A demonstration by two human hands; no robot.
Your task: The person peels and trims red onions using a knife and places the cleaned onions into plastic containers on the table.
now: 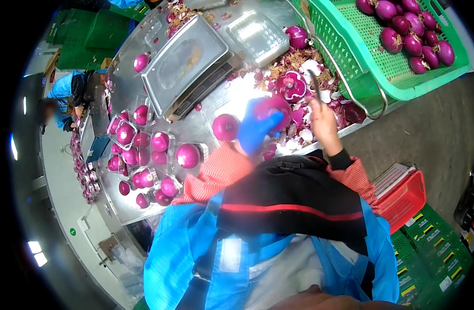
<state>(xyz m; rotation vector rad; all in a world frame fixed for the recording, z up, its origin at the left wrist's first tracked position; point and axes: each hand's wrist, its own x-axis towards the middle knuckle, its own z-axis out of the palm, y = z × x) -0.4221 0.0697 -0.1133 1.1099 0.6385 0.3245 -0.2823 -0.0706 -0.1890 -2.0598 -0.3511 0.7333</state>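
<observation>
The left hand (255, 129), in a blue glove, is curled round a purple onion (274, 109) over the near part of the table, beside the peelings (351, 114); motion blur smears both, and whether the onion touches the heap cannot be told. The bare right hand (325, 125) is closed round a knife (315, 82), its fist hiding most of the handle, the dark blade blurred and pointing away from the body. A loose onion (225, 127) sits just left of the glove. Farther off stand a scale (185, 57), its display out of sight, and a clear tray (257, 36) bright with reflections; to the left, packed onions (125, 133) crowd together, partly hiding one another. At the right, a green basket (417, 89) of onions is cut off at the top, and the sleeve covers part of a red basket (410, 199). Yellow-and-black labels on green crates (433, 245) are too small to read, as is a round green sign (73, 232) on the pale wall. The metal table (214, 105) is whitened by glare behind the glove; the floor (423, 129) is grey. At far left another person (63, 88) in blue is indistinct.
</observation>
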